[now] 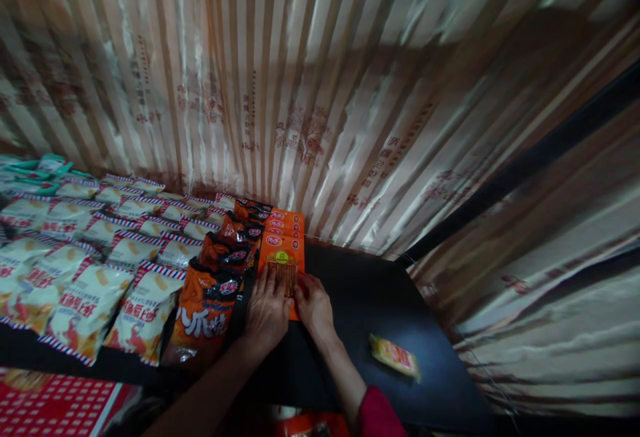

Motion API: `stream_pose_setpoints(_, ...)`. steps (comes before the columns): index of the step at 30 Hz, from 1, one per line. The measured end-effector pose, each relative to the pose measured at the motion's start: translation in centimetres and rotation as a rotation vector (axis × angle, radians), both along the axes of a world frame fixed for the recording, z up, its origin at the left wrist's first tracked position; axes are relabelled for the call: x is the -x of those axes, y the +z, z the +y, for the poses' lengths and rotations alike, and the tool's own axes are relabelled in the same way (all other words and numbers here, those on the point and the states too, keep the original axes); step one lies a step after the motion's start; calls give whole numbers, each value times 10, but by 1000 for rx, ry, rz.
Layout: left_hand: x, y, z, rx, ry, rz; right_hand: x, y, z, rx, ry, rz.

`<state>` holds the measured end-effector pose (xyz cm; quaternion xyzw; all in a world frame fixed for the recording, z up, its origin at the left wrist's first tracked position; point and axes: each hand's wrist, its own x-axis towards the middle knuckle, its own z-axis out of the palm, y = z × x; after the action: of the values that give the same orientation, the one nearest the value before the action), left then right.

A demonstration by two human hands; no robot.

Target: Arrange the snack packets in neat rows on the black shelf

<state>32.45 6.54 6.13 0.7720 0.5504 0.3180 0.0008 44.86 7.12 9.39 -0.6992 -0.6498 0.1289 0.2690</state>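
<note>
A row of flat orange snack packets (280, 241) stands one behind another at the right end of the display. My left hand (267, 310) lies over the lower left of the front packet, its fingers stretched out flat and slightly apart. At the packet's lower right edge is my right hand (315, 307), fingers bent round that edge. Between the two hands a window with brown sticks shows. Immediately left of my left hand stands an orange and black snack bag (205, 310), with similar bags behind it.
Rows of white snack bags (90, 300) with striped edges fill the left side, with green packets (53, 167) at the back. A small yellow packet (395, 357) lies on the black tabletop (360, 290). Behind hangs a pleated curtain (310, 90); a dark pole (525, 163) slants at right.
</note>
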Motion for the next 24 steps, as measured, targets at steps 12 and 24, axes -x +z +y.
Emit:
stream_pose_setpoints(12,0,-5,4,43,-54,-29,1,11,-3,111,-102,-208)
stream_pose_setpoints(24,0,-11,5,70,-67,40,-4,1,-5,43,-15,-220)
